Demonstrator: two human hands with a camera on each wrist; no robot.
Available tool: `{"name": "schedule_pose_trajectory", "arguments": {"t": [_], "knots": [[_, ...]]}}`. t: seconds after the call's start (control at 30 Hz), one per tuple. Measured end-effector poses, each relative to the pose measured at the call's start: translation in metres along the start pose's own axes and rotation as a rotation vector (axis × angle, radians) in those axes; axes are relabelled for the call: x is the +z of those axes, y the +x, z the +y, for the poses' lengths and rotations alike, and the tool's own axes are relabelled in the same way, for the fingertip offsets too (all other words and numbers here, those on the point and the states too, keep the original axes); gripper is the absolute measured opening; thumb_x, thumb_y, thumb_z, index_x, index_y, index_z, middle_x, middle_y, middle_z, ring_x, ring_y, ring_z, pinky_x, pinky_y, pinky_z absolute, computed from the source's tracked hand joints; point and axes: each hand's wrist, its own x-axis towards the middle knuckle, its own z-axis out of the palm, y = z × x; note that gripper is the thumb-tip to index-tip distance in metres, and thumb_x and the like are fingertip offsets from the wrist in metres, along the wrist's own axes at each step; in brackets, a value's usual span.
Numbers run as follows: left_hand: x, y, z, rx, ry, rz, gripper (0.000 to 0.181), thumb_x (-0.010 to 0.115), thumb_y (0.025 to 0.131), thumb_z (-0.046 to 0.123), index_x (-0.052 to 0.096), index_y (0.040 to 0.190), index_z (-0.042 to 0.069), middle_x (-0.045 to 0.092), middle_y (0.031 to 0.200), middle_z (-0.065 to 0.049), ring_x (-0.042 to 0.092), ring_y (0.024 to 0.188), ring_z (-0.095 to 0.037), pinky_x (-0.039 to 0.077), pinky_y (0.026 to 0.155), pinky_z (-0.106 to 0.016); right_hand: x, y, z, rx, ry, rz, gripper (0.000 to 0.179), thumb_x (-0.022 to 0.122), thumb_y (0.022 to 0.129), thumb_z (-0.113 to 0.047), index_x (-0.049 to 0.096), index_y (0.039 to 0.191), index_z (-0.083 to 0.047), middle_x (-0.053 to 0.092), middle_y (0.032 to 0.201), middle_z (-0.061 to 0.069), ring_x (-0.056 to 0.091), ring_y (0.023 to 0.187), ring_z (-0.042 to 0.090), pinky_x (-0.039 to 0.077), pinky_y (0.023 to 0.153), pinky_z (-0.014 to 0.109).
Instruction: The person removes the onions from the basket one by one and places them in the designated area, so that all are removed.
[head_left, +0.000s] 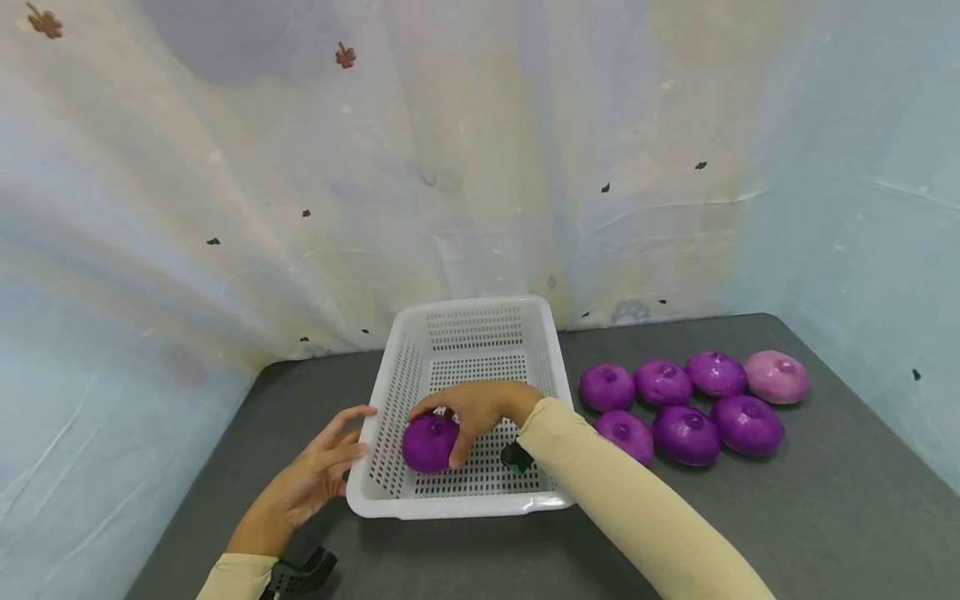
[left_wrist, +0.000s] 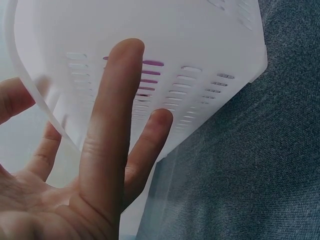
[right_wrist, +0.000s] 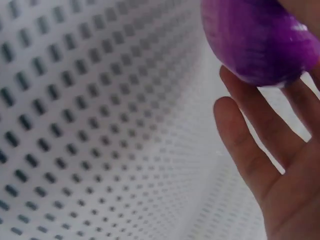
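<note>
A white plastic basket [head_left: 461,508] with slotted walls stands on the dark tabletop. Inside it, my right hand [head_left: 480,410] grips a purple onion [head_left: 429,446] from above, thumb on the near right and fingers round the far side. In the right wrist view the onion [right_wrist: 260,42] lies against the fingers, over the perforated basket floor [right_wrist: 75,130]. My left hand [head_left: 318,467] is at the basket's left side with its fingers spread. The left wrist view has these fingers [left_wrist: 112,115] extended along the outer wall, with fingertips right at the rim.
Right of the basket, several more purple onions [head_left: 686,435] and one pinker onion [head_left: 777,377] sit in two rough rows on the dark tabletop [head_left: 840,500]. A pale patterned curtain [head_left: 480,167] hangs behind and along both sides.
</note>
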Motion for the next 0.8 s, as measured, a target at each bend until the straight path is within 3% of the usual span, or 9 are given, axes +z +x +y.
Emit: {"name": "schedule_pose_trajectory", "arguments": {"t": [0.17, 0.4, 0.8], "knots": [[-0.001, 0.001, -0.002, -0.005, -0.003, 0.013, 0.047, 0.046, 0.106, 0.012, 0.028, 0.147, 0.026, 0.047, 0.139, 0.004, 0.066, 0.116, -0.018, 0.061, 0.074, -0.04, -0.009, -0.009, -0.009, -0.061, 0.022, 0.093, 0.088, 0.092, 0.07, -0.022, 0.047, 0.146, -0.027, 0.053, 0.143, -0.003, 0.054, 0.122, 0.018, 0.052, 0.09, 0.025], [-0.002, 0.002, -0.001, -0.012, 0.0, 0.017, 0.046, 0.046, 0.105, 0.012, 0.03, 0.146, 0.027, 0.048, 0.137, 0.003, 0.065, 0.115, -0.017, 0.061, 0.075, -0.041, -0.02, -0.032, -0.024, -0.106, 0.016, 0.179, 0.086, 0.091, 0.072, -0.023, 0.048, 0.146, -0.019, 0.054, 0.144, 0.002, 0.056, 0.122, 0.021, 0.051, 0.102, 0.04], [-0.001, 0.001, 0.001, -0.019, 0.003, 0.031, 0.049, 0.048, 0.105, 0.012, 0.029, 0.147, 0.027, 0.049, 0.137, 0.003, 0.064, 0.116, -0.017, 0.06, 0.075, -0.042, -0.032, -0.084, -0.033, -0.086, -0.063, 0.282, 0.087, 0.09, 0.072, -0.035, 0.048, 0.147, -0.019, 0.054, 0.145, -0.004, 0.055, 0.122, 0.015, 0.052, 0.098, 0.034]]}}
